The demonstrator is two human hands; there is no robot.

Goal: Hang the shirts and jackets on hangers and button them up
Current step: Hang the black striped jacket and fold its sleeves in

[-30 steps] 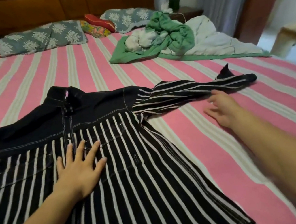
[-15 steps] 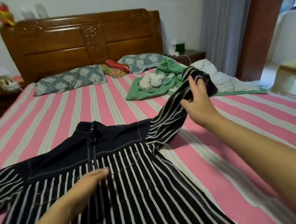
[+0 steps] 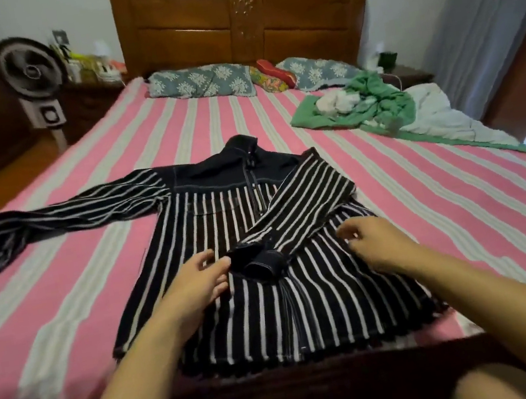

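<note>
The jacket is spread front-up on the bed, one sleeve folded across its chest. The left hand is laid loose-fingered beside the cuff; the right hand is held slack, grasping nothing. No hanger is seen; one must be fetched, seemingly.
</note>
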